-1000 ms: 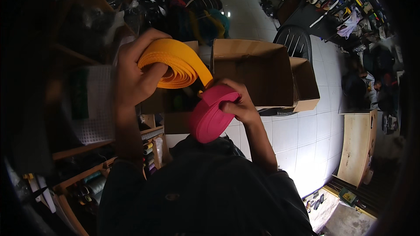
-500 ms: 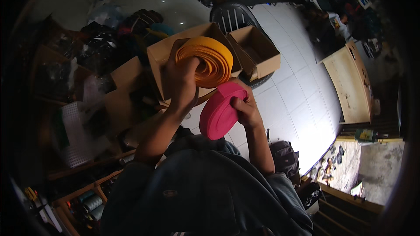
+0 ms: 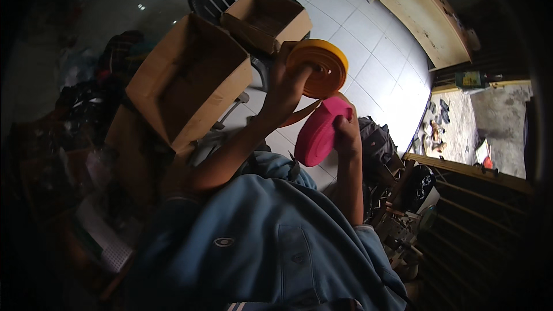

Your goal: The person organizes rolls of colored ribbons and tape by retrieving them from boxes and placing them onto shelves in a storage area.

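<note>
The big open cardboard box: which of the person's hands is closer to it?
Left. The left hand, gripping the orange roll, is just right of the big cardboard box; the right hand, holding the pink roll, lies farther right.

Rolls of webbing: two, one orange roll (image 3: 318, 68), one pink roll (image 3: 318, 132). Cardboard boxes: two (both open), large box (image 3: 190, 80), small box (image 3: 268, 18).

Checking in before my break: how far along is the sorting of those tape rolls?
Nothing looks put away: the large cardboard box and small box show no rolls inside. In hand: left hand grips the orange roll, right hand the pink roll. Both remain to be placed.
</note>
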The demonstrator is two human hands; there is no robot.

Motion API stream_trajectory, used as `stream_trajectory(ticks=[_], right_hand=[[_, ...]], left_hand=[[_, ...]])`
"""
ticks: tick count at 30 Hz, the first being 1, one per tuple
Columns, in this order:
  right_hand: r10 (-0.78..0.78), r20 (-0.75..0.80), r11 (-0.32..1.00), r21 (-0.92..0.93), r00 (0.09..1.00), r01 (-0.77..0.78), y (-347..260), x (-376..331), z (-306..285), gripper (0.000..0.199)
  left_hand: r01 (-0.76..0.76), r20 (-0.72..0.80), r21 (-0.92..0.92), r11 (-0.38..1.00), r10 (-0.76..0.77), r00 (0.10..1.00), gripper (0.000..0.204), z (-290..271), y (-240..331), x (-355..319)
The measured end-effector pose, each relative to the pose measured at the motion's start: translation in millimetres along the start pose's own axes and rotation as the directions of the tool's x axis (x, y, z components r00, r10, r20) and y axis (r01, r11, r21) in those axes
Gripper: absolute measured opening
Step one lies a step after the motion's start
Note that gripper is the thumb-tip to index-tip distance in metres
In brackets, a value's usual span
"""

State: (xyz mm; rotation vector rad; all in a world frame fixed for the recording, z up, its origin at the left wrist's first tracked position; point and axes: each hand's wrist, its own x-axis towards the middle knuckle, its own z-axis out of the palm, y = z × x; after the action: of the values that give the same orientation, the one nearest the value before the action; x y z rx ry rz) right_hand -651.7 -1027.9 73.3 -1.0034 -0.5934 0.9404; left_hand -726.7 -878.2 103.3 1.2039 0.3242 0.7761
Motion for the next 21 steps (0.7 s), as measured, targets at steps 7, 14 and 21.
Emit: stream_trajectory(ticks=[7,14,21], right_hand=[[-0.192,-0.001,0.969,-0.16,0.981,0.189,-21,49,-39,0.055],[-0.075,-0.149,0.997,0.009,0.986,0.077,-43,119,-74,0.047],[0.182,-0.274,0.899,-0.343,0.944,-0.273,-96,145,-124,0.049]], left_hand=[[0.025,0.039,0.098,0.995,-0.029,0.999,0.016,16,-37,77],[0.143,0.126,-0.098,0.985,-0.13,0.983,0.023,45,-52,171],[-0.17,0.665,0.298,0.939,-0.077,0.743,0.045,45,-30,281]])
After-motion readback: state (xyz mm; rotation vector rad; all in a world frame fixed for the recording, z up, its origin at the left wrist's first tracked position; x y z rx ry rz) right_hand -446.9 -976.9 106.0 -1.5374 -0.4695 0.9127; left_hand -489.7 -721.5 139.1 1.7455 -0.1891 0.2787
